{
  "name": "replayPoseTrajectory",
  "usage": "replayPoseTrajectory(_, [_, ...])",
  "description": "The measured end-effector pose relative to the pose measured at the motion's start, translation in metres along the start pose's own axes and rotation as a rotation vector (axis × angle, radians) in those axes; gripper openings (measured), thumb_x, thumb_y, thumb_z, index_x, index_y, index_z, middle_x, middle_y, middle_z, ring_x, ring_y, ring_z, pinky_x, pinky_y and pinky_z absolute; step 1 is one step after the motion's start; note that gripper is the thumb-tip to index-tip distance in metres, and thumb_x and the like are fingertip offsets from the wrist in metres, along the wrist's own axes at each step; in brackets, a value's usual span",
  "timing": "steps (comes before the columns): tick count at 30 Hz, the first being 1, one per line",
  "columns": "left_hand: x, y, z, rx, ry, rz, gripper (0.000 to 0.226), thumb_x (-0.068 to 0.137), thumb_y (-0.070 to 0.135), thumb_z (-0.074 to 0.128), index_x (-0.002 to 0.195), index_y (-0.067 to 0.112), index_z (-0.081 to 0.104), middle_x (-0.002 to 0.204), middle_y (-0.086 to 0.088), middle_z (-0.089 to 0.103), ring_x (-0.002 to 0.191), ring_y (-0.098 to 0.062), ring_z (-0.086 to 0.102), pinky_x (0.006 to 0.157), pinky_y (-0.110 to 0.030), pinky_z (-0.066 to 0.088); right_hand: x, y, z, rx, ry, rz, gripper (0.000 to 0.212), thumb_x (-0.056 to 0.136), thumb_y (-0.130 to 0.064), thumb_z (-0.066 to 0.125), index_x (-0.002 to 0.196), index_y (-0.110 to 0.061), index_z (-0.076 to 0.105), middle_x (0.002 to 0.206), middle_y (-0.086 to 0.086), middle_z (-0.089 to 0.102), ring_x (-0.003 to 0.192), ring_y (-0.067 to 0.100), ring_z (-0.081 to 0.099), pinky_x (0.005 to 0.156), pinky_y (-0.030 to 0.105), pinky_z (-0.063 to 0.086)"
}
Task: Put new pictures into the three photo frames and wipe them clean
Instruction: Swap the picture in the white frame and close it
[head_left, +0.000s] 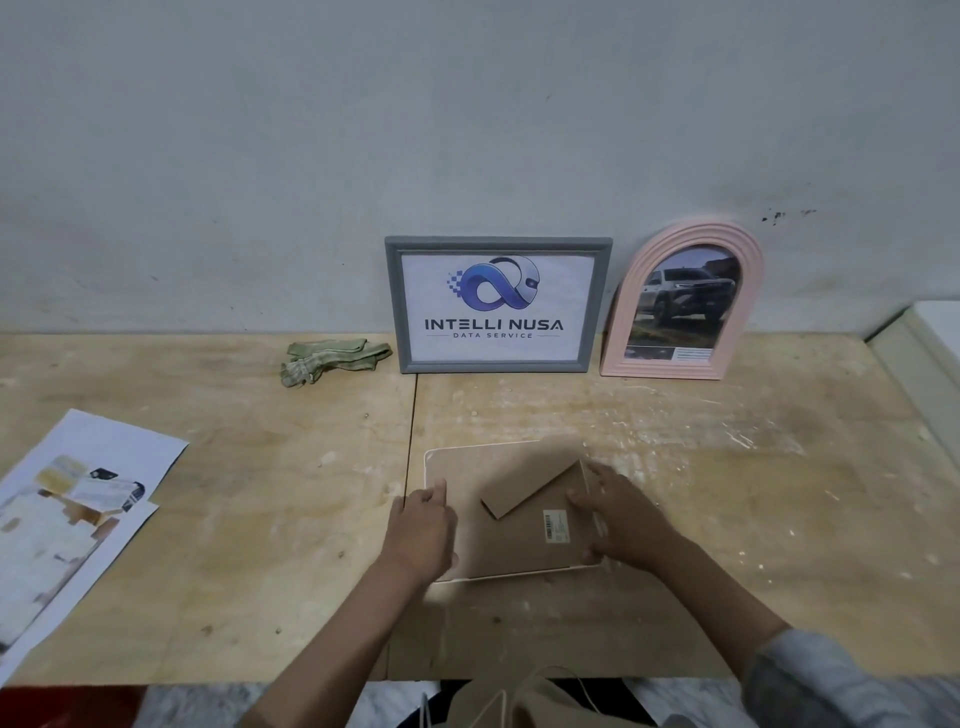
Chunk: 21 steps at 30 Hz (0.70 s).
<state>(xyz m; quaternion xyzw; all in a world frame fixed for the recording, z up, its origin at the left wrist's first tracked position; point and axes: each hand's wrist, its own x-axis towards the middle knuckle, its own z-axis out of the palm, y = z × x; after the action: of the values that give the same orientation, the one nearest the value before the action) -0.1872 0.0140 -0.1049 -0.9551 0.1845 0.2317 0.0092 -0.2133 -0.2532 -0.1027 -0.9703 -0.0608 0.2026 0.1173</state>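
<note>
A white photo frame lies face down on the wooden table, its brown cardboard back and folded-out stand facing up. My left hand rests on the frame's left edge with curled fingers. My right hand grips its right edge, fingers over the backing. A grey rectangular frame with a logo picture leans on the wall. Beside it on the right stands a pink arched frame holding a car picture. A crumpled greenish cloth lies left of the grey frame.
Printed paper sheets lie overlapping at the table's left edge. A seam splits the plywood tabletop. A white ledge sits at the far right. The table's front edge runs just below my forearms.
</note>
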Motion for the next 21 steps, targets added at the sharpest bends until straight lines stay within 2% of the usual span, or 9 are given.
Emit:
replayPoseTrajectory(3, [0.011, -0.013, 0.001, 0.007, -0.042, 0.009, 0.082, 0.079, 0.033, 0.068, 0.146, 0.005, 0.029, 0.148, -0.011, 0.038, 0.136, -0.025, 0.033, 0.111, -0.038, 0.024, 0.004, -0.006, -0.005, -0.157, 0.006, -0.006, 0.084, 0.068, -0.04, 0.078, 0.141, -0.029, 0.038, 0.157, 0.012, 0.001, 0.143, 0.027, 0.013, 0.115, 0.046, 0.013])
replayPoseTrajectory(5, [0.017, -0.021, 0.001, -0.024, -0.07, 0.032, 0.089, 0.072, 0.034, 0.075, 0.143, 0.001, 0.032, 0.133, -0.012, 0.055, 0.128, -0.026, 0.042, 0.104, -0.032, 0.035, 0.006, -0.009, -0.007, -0.188, -0.009, -0.001, 0.093, 0.067, -0.038, 0.078, 0.145, -0.023, 0.028, 0.157, 0.012, -0.004, 0.144, 0.028, 0.009, 0.115, 0.051, 0.006])
replayPoseTrajectory(8, [0.025, -0.027, -0.001, -0.073, -0.117, 0.082, 0.073, 0.07, 0.029, 0.079, 0.13, -0.002, 0.051, 0.12, -0.013, 0.064, 0.119, -0.03, 0.047, 0.095, -0.031, 0.042, 0.013, -0.013, -0.01, -0.255, -0.06, -0.011, 0.102, 0.07, -0.035, 0.077, 0.148, -0.012, 0.015, 0.158, 0.011, -0.01, 0.146, 0.025, -0.004, 0.115, 0.052, 0.001])
replayPoseTrajectory(11, [0.028, -0.03, -0.002, -0.086, -0.123, 0.098, 0.062, 0.073, 0.028, 0.078, 0.124, 0.001, 0.055, 0.118, -0.011, 0.063, 0.118, -0.028, 0.046, 0.091, -0.033, 0.045, 0.019, -0.018, -0.015, -0.31, -0.074, 0.003, 0.111, 0.071, -0.032, 0.078, 0.148, -0.003, 0.004, 0.158, 0.015, -0.008, 0.146, 0.027, -0.006, 0.116, 0.048, -0.002])
replayPoseTrajectory(13, [0.029, -0.029, -0.003, -0.085, -0.124, 0.096, 0.063, 0.074, 0.029, 0.077, 0.125, 0.001, 0.054, 0.117, -0.011, 0.062, 0.116, -0.028, 0.047, 0.087, -0.031, 0.047, 0.021, -0.02, -0.016, -0.306, -0.068, -0.009, 0.112, 0.069, -0.031, 0.08, 0.147, -0.003, 0.006, 0.158, 0.016, -0.004, 0.146, 0.028, -0.004, 0.116, 0.047, -0.002])
replayPoseTrajectory(16, [0.024, -0.022, -0.013, 0.036, -0.057, 0.14, 0.055, 0.064, 0.033, 0.083, 0.107, 0.004, 0.064, 0.107, -0.012, 0.065, 0.102, -0.026, 0.057, 0.07, -0.025, 0.04, 0.026, -0.019, -0.015, -0.277, -0.06, -0.025, 0.121, 0.063, -0.035, 0.084, 0.148, -0.01, 0.002, 0.157, 0.014, -0.007, 0.146, 0.03, -0.006, 0.116, 0.048, 0.002])
replayPoseTrajectory(17, [0.022, -0.02, -0.016, 0.104, -0.001, 0.174, 0.065, 0.061, 0.036, 0.084, 0.113, 0.004, 0.062, 0.118, -0.016, 0.062, 0.106, -0.029, 0.058, 0.076, -0.025, 0.04, 0.03, -0.019, -0.014, -0.287, -0.082, -0.031, 0.127, 0.061, -0.036, 0.085, 0.149, -0.01, -0.003, 0.157, 0.015, -0.01, 0.145, 0.031, -0.007, 0.117, 0.048, 0.002])
replayPoseTrajectory(19, [0.022, -0.019, -0.017, 0.15, -0.001, 0.174, 0.099, 0.071, 0.034, 0.079, 0.146, -0.002, 0.026, 0.155, -0.023, 0.02, 0.141, -0.034, 0.027, 0.111, -0.039, 0.025, 0.037, -0.022, -0.015, -0.329, -0.128, -0.048, 0.131, 0.061, -0.035, 0.085, 0.149, -0.005, -0.008, 0.157, 0.018, -0.01, 0.145, 0.032, -0.008, 0.117, 0.046, 0.001])
replayPoseTrajectory(21, [0.028, -0.018, -0.022, 0.171, -0.128, 0.118, 0.114, 0.075, 0.034, 0.077, 0.15, -0.003, -0.002, 0.158, -0.022, -0.009, 0.148, -0.034, -0.005, 0.117, -0.049, 0.007, 0.042, -0.025, -0.014, -0.355, -0.171, -0.067, 0.133, 0.061, -0.033, 0.086, 0.147, 0.001, -0.01, 0.156, 0.021, -0.009, 0.145, 0.033, -0.008, 0.117, 0.044, -0.002])
